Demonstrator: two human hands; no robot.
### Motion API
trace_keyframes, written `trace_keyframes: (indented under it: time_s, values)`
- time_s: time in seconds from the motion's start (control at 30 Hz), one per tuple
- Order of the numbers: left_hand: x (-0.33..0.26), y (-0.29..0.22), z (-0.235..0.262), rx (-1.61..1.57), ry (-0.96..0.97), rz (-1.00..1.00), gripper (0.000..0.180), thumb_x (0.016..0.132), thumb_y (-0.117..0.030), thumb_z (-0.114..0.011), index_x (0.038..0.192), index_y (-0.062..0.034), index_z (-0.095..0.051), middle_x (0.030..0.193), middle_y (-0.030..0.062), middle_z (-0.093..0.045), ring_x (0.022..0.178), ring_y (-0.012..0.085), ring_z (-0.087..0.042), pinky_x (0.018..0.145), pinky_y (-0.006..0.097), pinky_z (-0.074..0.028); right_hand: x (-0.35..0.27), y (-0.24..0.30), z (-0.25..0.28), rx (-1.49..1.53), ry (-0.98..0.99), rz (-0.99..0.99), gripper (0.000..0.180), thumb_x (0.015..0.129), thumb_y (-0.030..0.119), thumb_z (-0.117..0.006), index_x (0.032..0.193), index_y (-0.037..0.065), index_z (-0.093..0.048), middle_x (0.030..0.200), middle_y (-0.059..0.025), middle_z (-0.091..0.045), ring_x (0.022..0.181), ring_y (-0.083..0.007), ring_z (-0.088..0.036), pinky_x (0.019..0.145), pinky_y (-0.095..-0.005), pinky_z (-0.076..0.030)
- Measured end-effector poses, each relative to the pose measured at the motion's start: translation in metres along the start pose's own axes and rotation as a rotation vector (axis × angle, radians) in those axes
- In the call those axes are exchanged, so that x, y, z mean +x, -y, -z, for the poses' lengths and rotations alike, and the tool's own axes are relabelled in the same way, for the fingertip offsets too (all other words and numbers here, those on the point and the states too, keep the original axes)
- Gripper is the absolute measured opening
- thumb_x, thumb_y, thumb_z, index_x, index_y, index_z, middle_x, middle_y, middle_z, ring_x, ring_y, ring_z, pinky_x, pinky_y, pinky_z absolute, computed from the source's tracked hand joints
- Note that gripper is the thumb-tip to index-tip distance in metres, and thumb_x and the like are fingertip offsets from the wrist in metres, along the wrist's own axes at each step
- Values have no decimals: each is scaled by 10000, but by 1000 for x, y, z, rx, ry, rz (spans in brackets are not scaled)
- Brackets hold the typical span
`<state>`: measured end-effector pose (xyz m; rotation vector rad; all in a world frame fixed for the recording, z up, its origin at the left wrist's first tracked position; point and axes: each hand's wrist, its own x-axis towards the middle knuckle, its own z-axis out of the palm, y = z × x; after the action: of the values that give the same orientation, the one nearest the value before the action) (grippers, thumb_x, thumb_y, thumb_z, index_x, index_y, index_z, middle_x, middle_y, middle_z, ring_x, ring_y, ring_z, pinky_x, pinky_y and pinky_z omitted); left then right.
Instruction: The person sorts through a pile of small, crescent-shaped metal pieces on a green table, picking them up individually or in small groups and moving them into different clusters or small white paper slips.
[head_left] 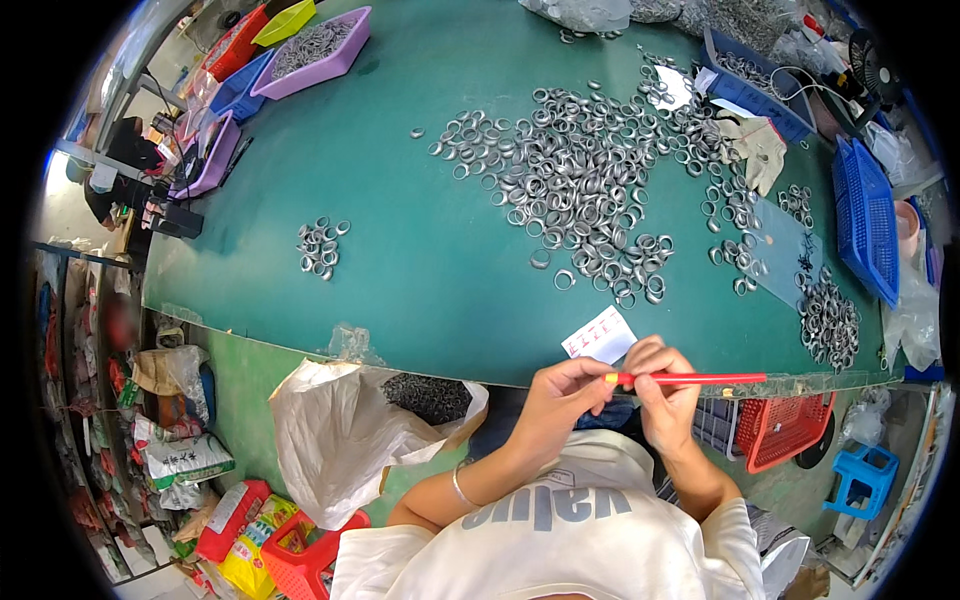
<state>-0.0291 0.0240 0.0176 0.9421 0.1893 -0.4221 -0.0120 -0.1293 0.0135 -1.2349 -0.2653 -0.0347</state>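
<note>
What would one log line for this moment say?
hands: both on red rod | left hand: pinching yellow tip | right hand: gripping rod | table: metal rings, paper slip

Counter (400, 250): spread ahead of the person, its near edge just beyond both hands.
Main heap of rings (580, 170): laid on the counter, centre to far right.
Small cluster of rings (321, 246): set well apart to the left of the main heap.
Paper slip (598, 336): placed at the near edge, just behind the hands.
Pen (690, 378): held level between left hand (560, 395) and right hand (662, 395), pointing right.
Trays (300, 45): lined along the far left corner.
Baskets (865, 215): kept at the right edge.
Open bag (340, 430): found below the near edge, left of the person.
Stool (862, 475): stood on the floor at lower right.
</note>
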Motion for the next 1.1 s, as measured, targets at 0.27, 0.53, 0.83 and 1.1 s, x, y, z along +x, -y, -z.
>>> trace_keyframes:
  time_s: [0.27, 0.53, 0.83, 1.1]
  values:
    - [3, 35, -6, -534, 160, 276, 150, 963, -152, -510, 908, -62, -617, 802, 18, -574, 748, 104, -535, 679, 255, -416, -8, -2, 2, -16, -56, -105, 9, 875, -14, -574, 874, -22, -577, 892, -96, -555, 777, -120, -539, 676, -245, -450]
    - [0, 30, -5, 136, 240, 257, 197, 958, -195, -523, 994, -38, -638, 817, 1, -597, 703, 77, -551, 565, 237, -438, 6, -11, 10, -120, -64, -226, 110, 897, 83, -597, 858, -16, -567, 868, -66, -521, 659, -84, -457, 568, -210, -376]
    - [-8, 26, 18, 1247, -155, -802, 263, 693, 21, -683, 949, -31, -661, 945, 61, -613, 868, 263, -558, 729, 366, -400, 11, -28, 10, -547, -3, -130, 44, 844, 55, -643, 839, 26, -610, 630, 3, -548, 523, -32, -417, 454, -225, -317]
    - [0, 36, 29, 1335, -216, -781, 287, 686, -5, -702, 967, -49, -669, 1006, 59, -607, 871, 234, -555, 747, 354, -378, 14, -23, 1, -698, 54, -106, 47, 844, 47, -639, 822, 27, -602, 660, -51, -576, 508, -86, -459, 455, -250, -357]
